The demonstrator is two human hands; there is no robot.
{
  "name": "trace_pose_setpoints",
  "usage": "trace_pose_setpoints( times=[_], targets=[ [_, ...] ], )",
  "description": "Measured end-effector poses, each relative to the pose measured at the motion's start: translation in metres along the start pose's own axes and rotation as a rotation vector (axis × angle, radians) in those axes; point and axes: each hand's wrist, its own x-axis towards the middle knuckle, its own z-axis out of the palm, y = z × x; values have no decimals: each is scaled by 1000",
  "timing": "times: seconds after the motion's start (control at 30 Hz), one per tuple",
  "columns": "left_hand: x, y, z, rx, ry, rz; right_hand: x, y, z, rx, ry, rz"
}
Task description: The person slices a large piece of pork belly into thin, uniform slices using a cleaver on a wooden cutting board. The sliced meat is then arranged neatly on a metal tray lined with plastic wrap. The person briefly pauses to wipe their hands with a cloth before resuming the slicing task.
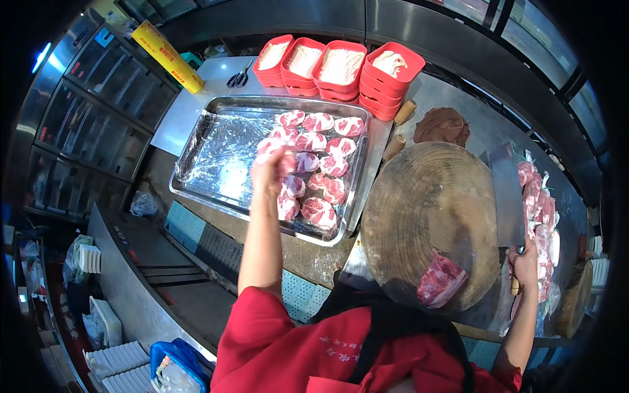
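Observation:
My left hand [269, 172] holds a blurred slice of marbled raw meat [276, 151] over the steel tray [212, 209], beside rows of similar meat slices [318, 212] in the tray's right half. Plastic film [231, 142] lines the tray. My right hand [524, 263] grips the handle of a broad cleaver [508, 196], its blade at the right side of the round wooden chopping block [432, 196]. On the block's near part lies a thick piece of raw meat [441, 281].
Red plastic containers [385, 98] stand stacked behind the tray, near black scissors [239, 78] and a yellow film roll [167, 56]. A brown cloth [442, 126] lies behind the block. Bundled raw meat [543, 211] lies right of the cleaver. Glass-door refrigerators [93, 123] stand left.

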Motion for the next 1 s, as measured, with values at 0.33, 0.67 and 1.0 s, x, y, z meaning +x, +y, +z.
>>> trace_pose_setpoints(
  times=[0.33,0.67,1.0],
  targets=[
    [94,-35,-62,-306,102,-246,1,-11,5,-30,-2,127],
    [93,-43,-66,-44,262,-222,-1,-18,4,-46,9,208],
    [69,-3,-41,131,166,-201,-4,-25,9,-92,4,169]
  ],
)
